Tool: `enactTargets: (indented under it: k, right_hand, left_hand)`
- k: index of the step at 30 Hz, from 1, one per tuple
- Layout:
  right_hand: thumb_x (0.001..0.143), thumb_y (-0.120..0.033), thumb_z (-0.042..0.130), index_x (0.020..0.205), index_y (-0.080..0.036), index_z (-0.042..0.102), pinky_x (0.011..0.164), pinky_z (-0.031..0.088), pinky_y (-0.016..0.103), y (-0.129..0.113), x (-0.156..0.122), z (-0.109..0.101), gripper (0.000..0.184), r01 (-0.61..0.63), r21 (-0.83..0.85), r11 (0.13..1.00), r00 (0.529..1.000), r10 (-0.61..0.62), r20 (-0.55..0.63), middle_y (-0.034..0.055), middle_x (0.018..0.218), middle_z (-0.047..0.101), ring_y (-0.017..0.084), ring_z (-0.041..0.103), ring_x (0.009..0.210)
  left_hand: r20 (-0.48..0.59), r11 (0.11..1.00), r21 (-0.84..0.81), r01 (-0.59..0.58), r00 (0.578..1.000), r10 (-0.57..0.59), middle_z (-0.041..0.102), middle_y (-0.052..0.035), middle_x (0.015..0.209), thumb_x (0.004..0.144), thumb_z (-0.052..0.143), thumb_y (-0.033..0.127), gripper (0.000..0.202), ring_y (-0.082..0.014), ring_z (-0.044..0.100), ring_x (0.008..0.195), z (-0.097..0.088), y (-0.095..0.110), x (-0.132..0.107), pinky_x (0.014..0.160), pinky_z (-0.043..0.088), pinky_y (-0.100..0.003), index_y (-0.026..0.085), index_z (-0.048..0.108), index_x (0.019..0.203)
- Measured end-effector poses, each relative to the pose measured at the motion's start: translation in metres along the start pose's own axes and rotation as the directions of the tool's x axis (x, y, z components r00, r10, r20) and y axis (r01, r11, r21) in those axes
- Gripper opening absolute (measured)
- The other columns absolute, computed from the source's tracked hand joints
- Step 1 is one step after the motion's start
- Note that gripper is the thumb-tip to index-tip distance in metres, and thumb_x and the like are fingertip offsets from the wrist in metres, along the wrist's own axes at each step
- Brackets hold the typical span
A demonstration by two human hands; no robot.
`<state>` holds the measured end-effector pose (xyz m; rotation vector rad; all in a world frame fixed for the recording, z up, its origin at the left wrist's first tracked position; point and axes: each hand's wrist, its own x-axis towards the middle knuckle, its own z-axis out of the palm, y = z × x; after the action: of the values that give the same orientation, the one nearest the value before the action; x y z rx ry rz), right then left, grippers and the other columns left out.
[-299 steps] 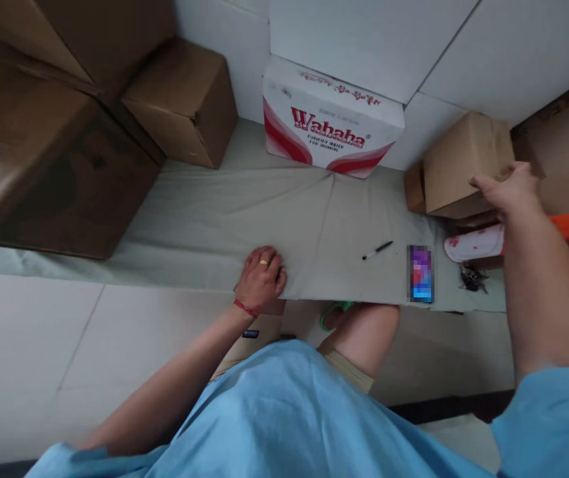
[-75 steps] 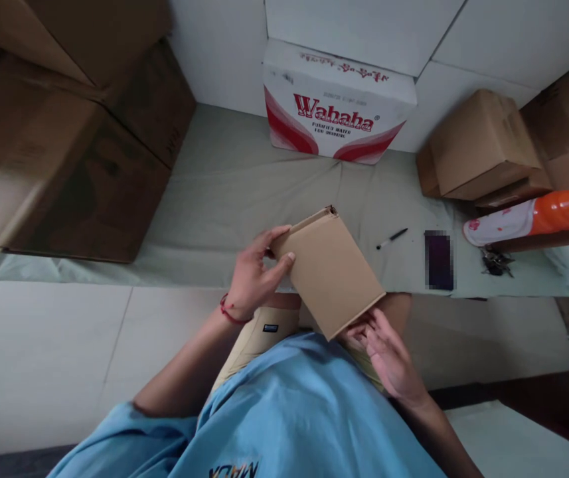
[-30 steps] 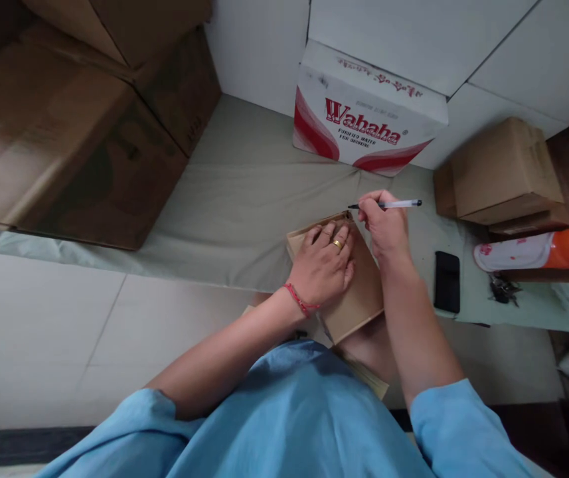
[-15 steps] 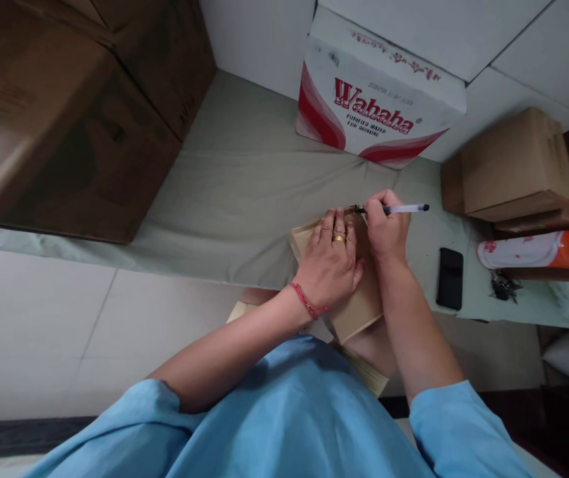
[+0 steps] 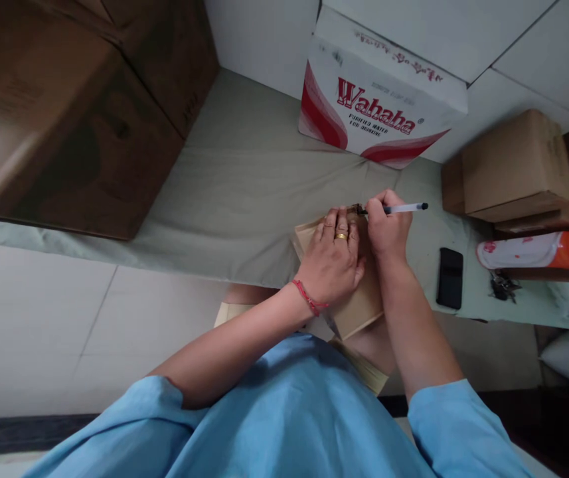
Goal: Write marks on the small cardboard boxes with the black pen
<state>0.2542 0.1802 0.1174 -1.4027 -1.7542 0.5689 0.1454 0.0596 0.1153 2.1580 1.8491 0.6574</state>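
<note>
1. Grey-green sheet [image 5: 244, 179] bears the small cardboard box [image 5: 358, 309] at its near edge, overhanging toward the person's lap
2. Left hand [image 5: 331, 262] presses flat on it, fingers spread; right hand [image 5: 388, 229] pinches the pen [image 5: 404, 208], lifted from the sheet since earlier, tip at the box's far corner
3. Open sheet lies leftward; phone [image 5: 449, 277] sits close on the right

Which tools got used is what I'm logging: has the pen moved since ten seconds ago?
Yes. The pen lay on the cloth left of the phone; now the right hand holds it farther from the phone, at the small box's far corner.
</note>
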Motion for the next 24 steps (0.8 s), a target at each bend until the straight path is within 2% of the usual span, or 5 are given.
enactTargets:
  k: [4, 10, 15, 20, 24]
  right_hand:
    - [0.085, -0.024, 0.053, 0.066, -0.025, 0.049, 0.068, 0.036, 0.03, 0.004, 0.0, -0.001, 0.019, 0.02, 0.0, 1.0, 0.999, -0.02, -0.039, -0.0055, 0.062, 0.048, 0.013, 0.043, 0.065]
    - [0.088, -0.021, 0.055, 0.068, -0.024, 0.053, 0.067, 0.035, 0.029, 0.005, 0.003, 0.001, 0.02, -0.001, 0.033, 0.999, 0.999, 0.0, 0.036, -0.0063, 0.063, 0.048, 0.012, 0.044, 0.064]
    - [0.088, -0.019, 0.056, 0.065, -0.023, 0.051, 0.067, 0.035, 0.029, 0.007, 0.002, 0.0, 0.024, -0.024, -0.009, 1.0, 0.998, 0.024, -0.064, -0.0065, 0.061, 0.046, 0.012, 0.042, 0.063]
    - [0.093, -0.029, 0.063, 0.09, -0.023, 0.066, 0.07, 0.045, 0.027, 0.013, 0.001, 0.0, 0.006, -0.04, 0.146, 0.989, 0.997, 0.05, -0.066, -0.0045, 0.076, 0.058, 0.012, 0.054, 0.07]
    - [0.097, -0.044, 0.067, 0.105, -0.025, 0.068, 0.07, 0.049, 0.027, 0.017, 0.0, 0.004, 0.02, -0.044, 0.233, 0.971, 0.999, 0.043, 0.011, -0.0012, 0.086, 0.063, 0.014, 0.06, 0.077]
  left_hand:
    - [0.001, 1.0, -0.022, -0.002, 1.0, 0.002, 0.038, -0.038, 0.173, 0.106, 0.058, 0.034, 0.067, -0.0489, 0.037, 0.166, -0.001, 0.0, 0.0, 0.13, 0.04, -0.066, -0.005, 0.05, 0.16]
    - [-0.009, 1.0, -0.015, -0.006, 1.0, 0.006, 0.039, -0.039, 0.172, 0.106, 0.059, 0.034, 0.067, -0.0497, 0.038, 0.165, 0.0, 0.0, 0.0, 0.131, 0.038, -0.066, -0.006, 0.052, 0.158]
    - [-0.003, 1.0, 0.002, -0.016, 1.0, 0.016, 0.039, -0.0401, 0.172, 0.106, 0.059, 0.034, 0.066, -0.0503, 0.038, 0.165, 0.0, 0.0, 0.0, 0.13, 0.04, -0.066, -0.007, 0.053, 0.158]
    - [0.003, 1.0, 0.002, -0.014, 1.0, 0.014, 0.038, -0.0399, 0.172, 0.106, 0.061, 0.035, 0.067, -0.0506, 0.038, 0.165, -0.001, 0.0, 0.0, 0.129, 0.041, -0.066, -0.006, 0.053, 0.158]
    - [-0.008, 1.0, 0.01, -0.013, 1.0, 0.013, 0.04, -0.0394, 0.172, 0.106, 0.061, 0.034, 0.066, -0.0502, 0.04, 0.164, -0.002, 0.001, -0.001, 0.128, 0.042, -0.066, -0.006, 0.053, 0.158]
